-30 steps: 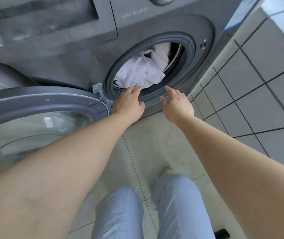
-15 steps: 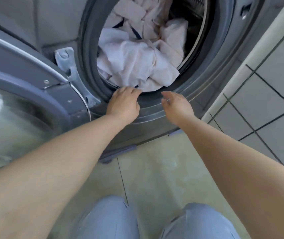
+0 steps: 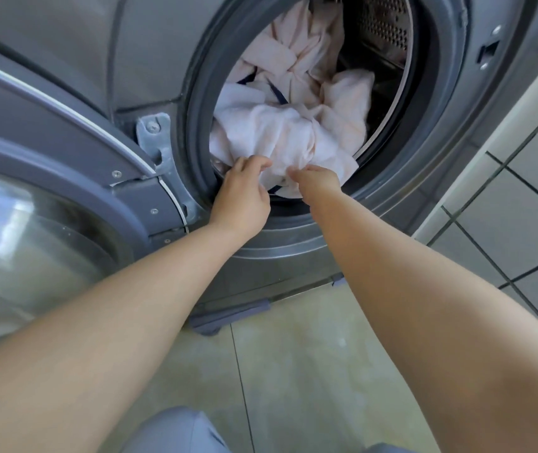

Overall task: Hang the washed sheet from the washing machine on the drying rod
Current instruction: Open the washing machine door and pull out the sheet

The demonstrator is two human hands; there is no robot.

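A crumpled pale pink sheet [image 3: 293, 125] with dark blue trim fills the drum of the grey washing machine [image 3: 450, 158]. Its front fold bulges over the rubber door seal. My left hand [image 3: 241, 194] is at the lower rim of the opening, fingers curled into the sheet's front fold. My right hand [image 3: 316, 183] is beside it, fingers curled into the same fold. The fingertips of both hands are partly buried in cloth. No drying rod is in view.
The machine's round glass door [image 3: 48, 223] stands swung open to the left, on its hinge [image 3: 156, 138]. A tiled wall [image 3: 522, 191] rises close on the right. Pale floor tiles [image 3: 293, 371] lie below, with my knees in blue trousers at the bottom edge.
Both hands have moved from the door seal's rim up into the opening and have curled into the sheet's front fold. The camera has come closer to the drum.
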